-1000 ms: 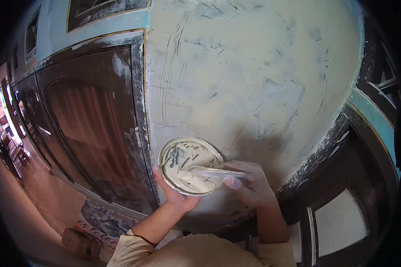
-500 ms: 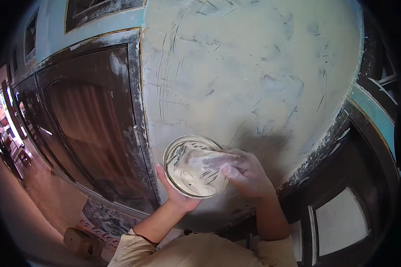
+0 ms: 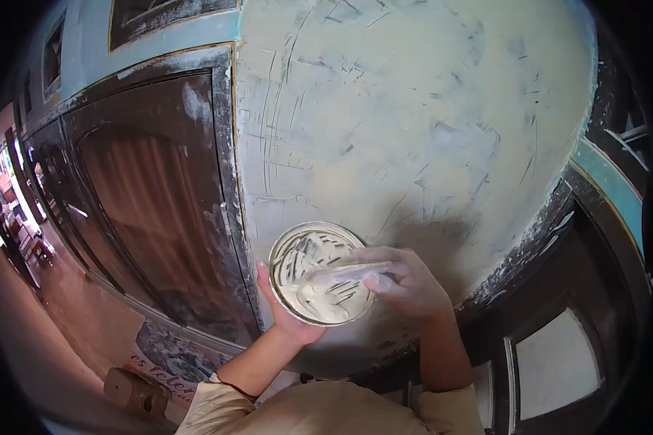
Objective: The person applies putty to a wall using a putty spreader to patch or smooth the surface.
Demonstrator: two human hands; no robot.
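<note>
My left hand [image 3: 286, 317] is wrapped round the side and underside of a shallow round tub [image 3: 272, 267], tilted so its inside shows. Cream-white putty [image 3: 326, 308], ridged with dark streaks, covers the inside. In my right hand [image 3: 410, 286], pinched between thumb and fingers, is a putty-smeared putty knife [image 3: 334, 271]. Its blade lies over the middle of the tub, turned nearly edge-on, and seems to touch the putty. Whitish residue coats my right fingers. Behind both hands rises the wall [image 3: 384, 130], patched with pale filler and marked by dark scratches.
On the left is a dark wooden door [image 3: 138, 203] with a worn frame, and another dark panelled door [image 3: 559, 283] stands on the right. Low at the left sit a brown plastic stool [image 3: 134, 391] and a printed banner [image 3: 178, 359].
The putty knife has turned from showing its broad face to nearly edge-on, and its blade has dropped lower in the tub. The tub has shifted very slightly right.
</note>
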